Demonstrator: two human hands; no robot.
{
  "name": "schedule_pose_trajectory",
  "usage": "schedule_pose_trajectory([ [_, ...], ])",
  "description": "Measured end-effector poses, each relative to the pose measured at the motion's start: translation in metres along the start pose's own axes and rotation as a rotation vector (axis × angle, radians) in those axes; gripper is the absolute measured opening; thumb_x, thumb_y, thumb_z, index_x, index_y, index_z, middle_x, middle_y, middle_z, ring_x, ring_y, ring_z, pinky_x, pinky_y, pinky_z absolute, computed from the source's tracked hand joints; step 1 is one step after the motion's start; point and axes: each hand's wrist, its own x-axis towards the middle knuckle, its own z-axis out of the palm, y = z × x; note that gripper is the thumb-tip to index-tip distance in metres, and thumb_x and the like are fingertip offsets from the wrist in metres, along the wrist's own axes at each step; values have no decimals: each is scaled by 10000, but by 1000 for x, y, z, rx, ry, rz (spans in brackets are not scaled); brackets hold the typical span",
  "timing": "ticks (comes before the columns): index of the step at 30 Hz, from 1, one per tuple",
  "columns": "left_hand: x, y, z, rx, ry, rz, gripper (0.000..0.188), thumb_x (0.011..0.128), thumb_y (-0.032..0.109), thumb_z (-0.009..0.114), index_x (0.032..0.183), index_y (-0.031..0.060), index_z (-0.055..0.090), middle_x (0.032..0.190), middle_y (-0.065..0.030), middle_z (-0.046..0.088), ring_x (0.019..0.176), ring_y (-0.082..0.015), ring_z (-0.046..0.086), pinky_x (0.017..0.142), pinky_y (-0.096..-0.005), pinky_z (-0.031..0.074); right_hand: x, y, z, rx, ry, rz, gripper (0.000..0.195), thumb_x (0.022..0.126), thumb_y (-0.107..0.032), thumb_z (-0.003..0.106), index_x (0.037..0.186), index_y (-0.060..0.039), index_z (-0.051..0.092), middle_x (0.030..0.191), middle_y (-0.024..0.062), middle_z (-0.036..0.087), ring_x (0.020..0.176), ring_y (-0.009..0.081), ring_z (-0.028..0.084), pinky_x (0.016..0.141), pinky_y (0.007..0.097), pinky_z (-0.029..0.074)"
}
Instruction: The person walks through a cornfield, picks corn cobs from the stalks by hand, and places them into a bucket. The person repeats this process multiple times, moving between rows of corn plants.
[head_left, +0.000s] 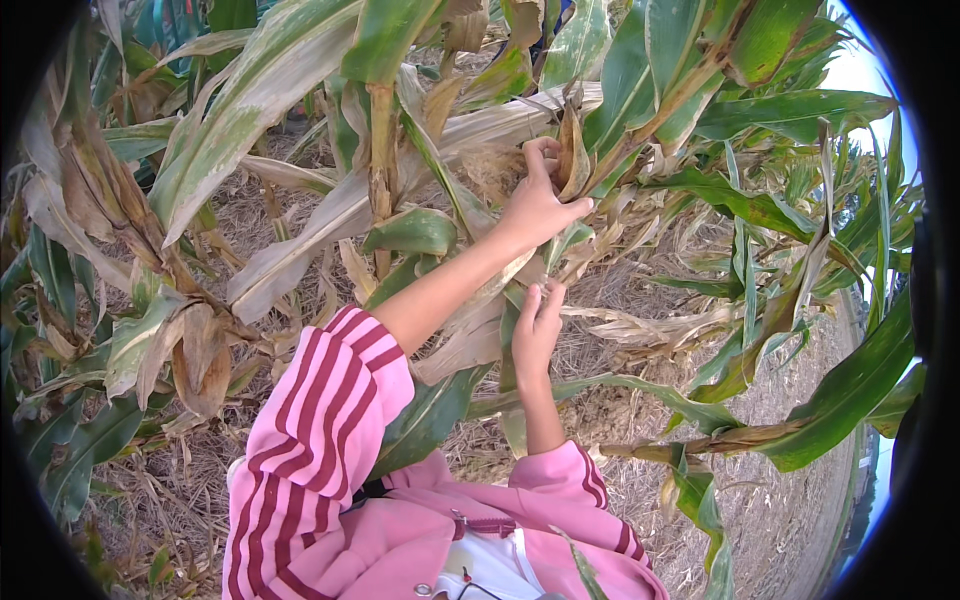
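My left hand reaches up among the corn plants, its fingers and thumb around a dry brown ear in its husk. That ear stands against a slanting corn stalk. Below it, my right hand is raised, with thumb and forefinger pinched together on the end of a pale leaf or husk piece; the fingertips partly hide what is between them. A long, dry, whitish corn leaf passes behind my left forearm.
An upright corn stalk stands left of my hands. A drooping dry ear hangs further left. At the right, a bent stalk with green leaves reaches in. Dry plant litter covers the ground, and green leaves crowd the upper right.
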Motion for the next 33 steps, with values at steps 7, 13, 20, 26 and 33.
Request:
schedule_pose_trajectory([
  [7,-7,5,1,66,-123,42,458,597,99,671,1032,27,549,948,-130,569,863,-280,565,764,-333,445,2,7,-13,-6,-90,-46,233,921,-197,446,1041,-2,399,714,217,568,637,327,578,573,374,435],
  [13,-16,2,-4,440,-201,314,281,610,31,635,850,166,584,867,-9,607,847,-252,539,710,-350,468,61,-39,-104,-164,-363,-158,283,904,-182,489,1092,28,519,796,158,610,723,167,592,651,283,468],
  [20,-34,2,0,474,-142,426,304,620,33,651,891,145,571,841,-22,633,782,-259,522,684,-345,445,171,-88,-52,-378,-86,-567,409,841,-199,558,1172,27,478,1154,240,512,1087,333,504,894,354,425],
  [26,-39,3,-8,416,-208,431,361,590,-18,657,913,111,559,913,-41,634,788,-280,498,757,-325,397,234,-100,-4,-1051,-552,-110,441,761,-278,624,1099,1,571,1036,215,600,966,309,589,851,395,460],
  [33,-54,18,-40,472,-201,385,395,588,-33,649,948,98,553,942,-48,622,820,-275,487,773,-315,409,245,-108,47,-1130,-943,333,445,771,-411,622,1069,-81,618,912,128,663,823,238,645,749,358,505],
])
